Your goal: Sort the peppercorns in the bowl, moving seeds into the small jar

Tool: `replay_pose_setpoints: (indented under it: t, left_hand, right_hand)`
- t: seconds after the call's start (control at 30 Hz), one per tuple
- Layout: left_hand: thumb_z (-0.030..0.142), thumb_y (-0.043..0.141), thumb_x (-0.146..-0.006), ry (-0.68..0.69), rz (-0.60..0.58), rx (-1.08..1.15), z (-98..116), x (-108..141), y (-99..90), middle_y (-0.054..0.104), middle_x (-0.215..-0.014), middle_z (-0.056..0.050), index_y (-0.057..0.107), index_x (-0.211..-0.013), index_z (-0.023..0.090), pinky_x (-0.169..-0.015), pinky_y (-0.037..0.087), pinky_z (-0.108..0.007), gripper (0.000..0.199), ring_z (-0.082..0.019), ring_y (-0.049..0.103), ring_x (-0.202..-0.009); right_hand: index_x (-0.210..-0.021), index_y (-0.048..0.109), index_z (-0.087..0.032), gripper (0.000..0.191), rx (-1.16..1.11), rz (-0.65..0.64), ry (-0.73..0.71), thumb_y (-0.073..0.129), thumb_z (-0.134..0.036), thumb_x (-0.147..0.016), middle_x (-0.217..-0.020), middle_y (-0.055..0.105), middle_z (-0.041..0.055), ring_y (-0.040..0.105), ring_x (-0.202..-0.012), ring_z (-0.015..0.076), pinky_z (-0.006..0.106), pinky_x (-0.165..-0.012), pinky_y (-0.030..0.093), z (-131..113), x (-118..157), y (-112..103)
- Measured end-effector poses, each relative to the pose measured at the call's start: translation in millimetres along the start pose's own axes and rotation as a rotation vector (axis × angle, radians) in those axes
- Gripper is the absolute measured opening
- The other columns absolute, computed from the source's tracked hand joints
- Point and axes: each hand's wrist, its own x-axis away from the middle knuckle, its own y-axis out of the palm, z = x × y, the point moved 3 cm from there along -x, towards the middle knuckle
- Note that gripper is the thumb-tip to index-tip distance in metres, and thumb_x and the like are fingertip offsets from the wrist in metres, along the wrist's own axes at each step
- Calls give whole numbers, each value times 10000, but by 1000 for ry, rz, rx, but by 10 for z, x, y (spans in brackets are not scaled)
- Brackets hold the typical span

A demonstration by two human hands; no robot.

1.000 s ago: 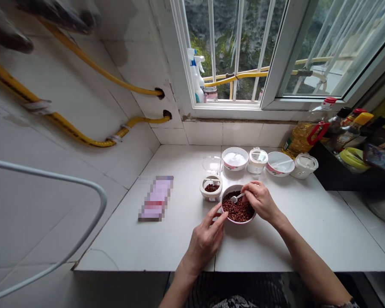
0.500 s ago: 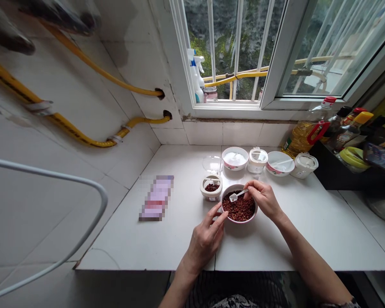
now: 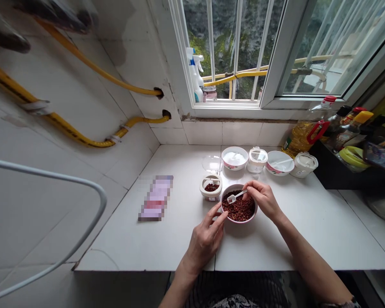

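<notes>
A bowl full of dark red peppercorns stands on the white tiled counter. My left hand holds its left side, with fingertips at the rim. Between the thumb and fingers of my right hand is the handle of a small white spoon. The spoon's head is over the left part of the bowl, with a few reddish bits in it. Just left of the bowl sits an open seasoning jar, partly filled with peppercorns; its clear lid is tipped back.
Behind stand a bowl of white grains, a lidded jar, a bowl with a white spoon and another jar. An oil bottle and a black box of bottles are right. A blurred flat purple object lies left.
The spoon has shifted slightly left and up toward the bowl's left rim, held by my right hand. My left hand stays at the bowl.
</notes>
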Motion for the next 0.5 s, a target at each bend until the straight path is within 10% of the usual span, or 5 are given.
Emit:
replay_pose_setpoints:
  t: [0.5]
  left_hand:
    - [43,494,-955,-1,-11,9,0,4,10,558,-1409,-185,521,-1380,201,-849,628,-267,455,-177,714,-1047]
  right_hand:
    - [-762,643,-209,149,59,38,-36,556,-306,-833,-580,681,-2,642,-576,174,305,-651,524,8,-6,4]
